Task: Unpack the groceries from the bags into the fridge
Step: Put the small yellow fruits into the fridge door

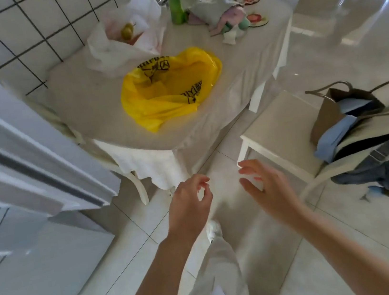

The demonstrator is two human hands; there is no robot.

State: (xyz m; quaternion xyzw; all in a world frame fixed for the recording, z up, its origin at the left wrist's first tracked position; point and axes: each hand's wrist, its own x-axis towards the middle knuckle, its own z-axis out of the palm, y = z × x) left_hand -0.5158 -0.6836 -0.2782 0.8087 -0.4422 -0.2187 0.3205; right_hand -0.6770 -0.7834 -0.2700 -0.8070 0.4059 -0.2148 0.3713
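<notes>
Bright daylight glares off the floor (pixel 359 31); edges bend and blur slightly.

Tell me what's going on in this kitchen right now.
A person stands between the fridge and the table, unpacking groceries. Both the left hand and the right hand are held out in front, holding nothing. On the table a yellow bag lies open and looks mostly flat. Behind it, a white bag holds a pear.
</notes>
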